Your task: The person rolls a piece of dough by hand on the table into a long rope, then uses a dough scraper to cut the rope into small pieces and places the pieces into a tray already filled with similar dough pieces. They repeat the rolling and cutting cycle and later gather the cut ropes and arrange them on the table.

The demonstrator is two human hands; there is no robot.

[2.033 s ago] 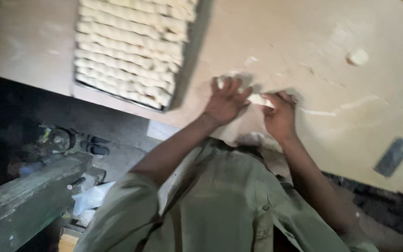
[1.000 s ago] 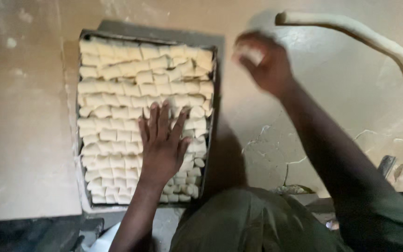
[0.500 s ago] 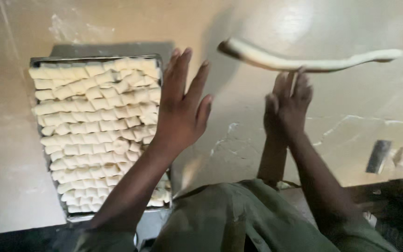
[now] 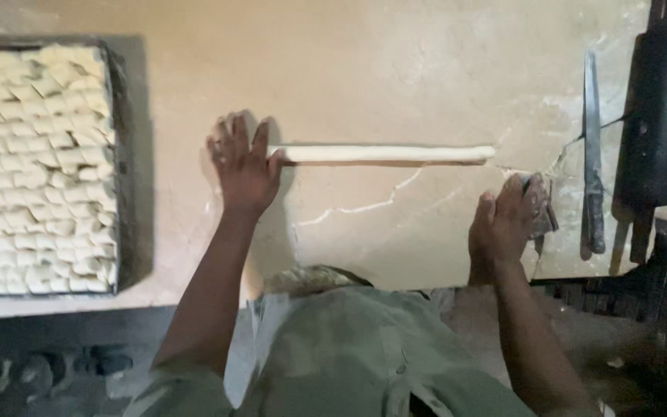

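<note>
Dough rolled into a long, thin, pale rope (image 4: 384, 154) lies flat across the middle of the floured beige worktop (image 4: 395, 69), running level from left to right. The left hand (image 4: 242, 164) rests palm down on the rope's left end, fingers spread and flat rather than curled around it, so it presses on the dough without gripping. The right hand (image 4: 505, 222) sits near the worktop's front edge, below and just past the rope's right end and apart from it; its fingers close around a small dark flat scraper (image 4: 542, 215), though the exact hold is partly hidden by the hand. Streaks of flour mark the surface between the two hands. To the right of the right hand, a long dark-handled knife (image 4: 592, 162) lies pointing away from the front edge, and beyond it, by the right edge, rest dark wooden rolling pins (image 4: 658, 123). At the left edge stands a dark rectangular metal tray (image 4: 126, 162) packed with rows of small pale cut dough pieces (image 4: 36, 170), well apart from the left hand. No packages, labels or signs can be made out.
</note>
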